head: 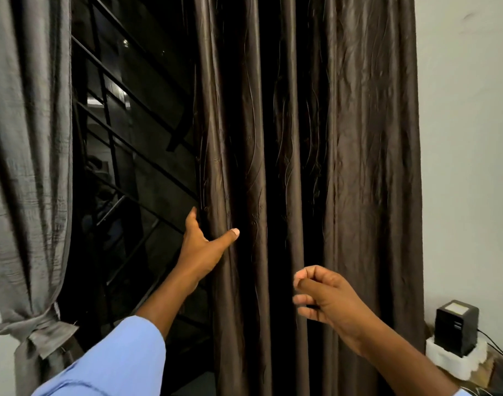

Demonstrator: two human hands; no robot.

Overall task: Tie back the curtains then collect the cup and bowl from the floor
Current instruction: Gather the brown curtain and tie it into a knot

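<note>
A dark brown curtain (344, 138) hangs loose in long folds on the right. My left hand (201, 247) grips its left edge, fingers behind the cloth and thumb across the front. My right hand (324, 298) hovers just in front of the folds lower down, fingers loosely curled and holding nothing. On the left, a grey curtain (24, 138) is gathered and tied with a grey band (36, 327) low down. No cup or bowl is in view.
Between the curtains is a dark window with black metal bars (130, 138). A white wall (470, 138) stands on the right. A small black box (456, 327) with a cable sits on white foam at the lower right.
</note>
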